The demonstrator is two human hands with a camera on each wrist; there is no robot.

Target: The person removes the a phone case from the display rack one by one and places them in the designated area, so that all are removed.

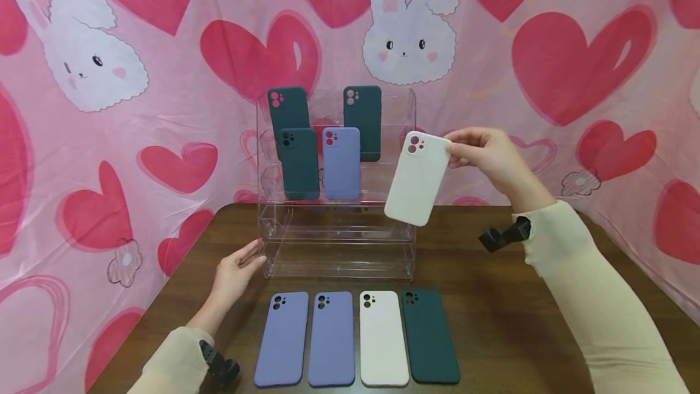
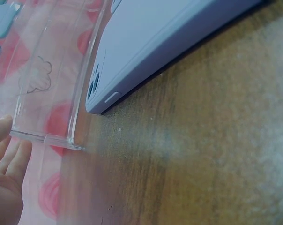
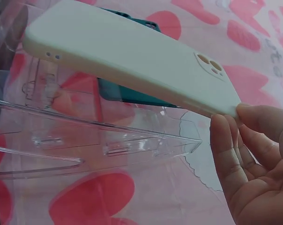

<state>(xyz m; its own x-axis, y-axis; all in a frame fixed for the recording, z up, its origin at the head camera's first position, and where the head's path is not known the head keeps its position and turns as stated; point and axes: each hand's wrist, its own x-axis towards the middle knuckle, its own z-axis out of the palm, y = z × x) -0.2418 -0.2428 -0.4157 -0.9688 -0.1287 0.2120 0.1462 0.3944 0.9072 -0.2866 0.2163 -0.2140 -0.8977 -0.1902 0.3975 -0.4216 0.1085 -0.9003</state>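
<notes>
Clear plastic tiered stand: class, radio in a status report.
Right hand pinches white rectangular phone case by an upper corner, tilted. Left hand at left edge of clear plastic tiered stand. Nothing apparent blocking the case.

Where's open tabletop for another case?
Free: table between the flat green case and right sleeve; no cases show in the stand's lower tiers. Crowded: front row of four cases, slim gaps only.
</notes>
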